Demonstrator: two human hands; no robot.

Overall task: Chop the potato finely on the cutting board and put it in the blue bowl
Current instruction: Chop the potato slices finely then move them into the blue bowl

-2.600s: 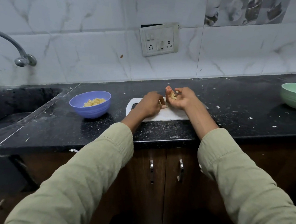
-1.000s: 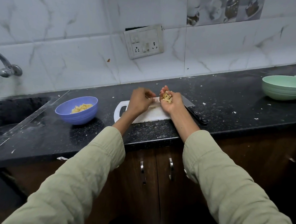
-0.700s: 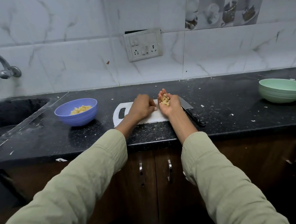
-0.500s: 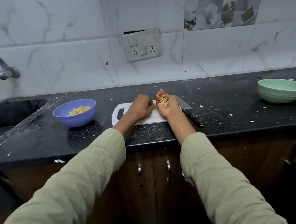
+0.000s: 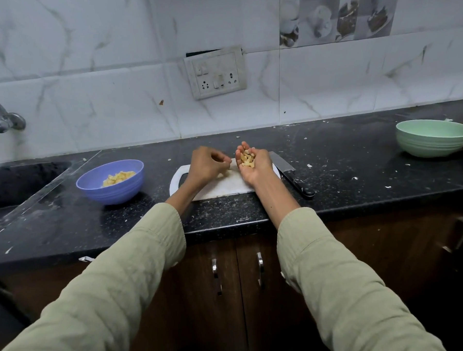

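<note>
**Chopping looks done; the last pieces are being gathered**

The right hand (image 5: 253, 164) lies palm up over the cutting board (image 5: 226, 184), its fingers (image 5: 244, 149) gently cupped around a small heap of potato pieces (image 5: 246, 160). Just left of it, the left hand (image 5: 206, 164) has its fingers curled downward at the board; whether they pinch a piece I cannot tell. A few bits seem to lie under them. The blue bowl (image 5: 112, 181), well to the left of both hands on the desk (image 5: 346, 165), already holds chopped potato. The knife (image 5: 292, 174) lies just right of the right hand. What remains, I judge, is carrying this handful to the bowl.
</note>
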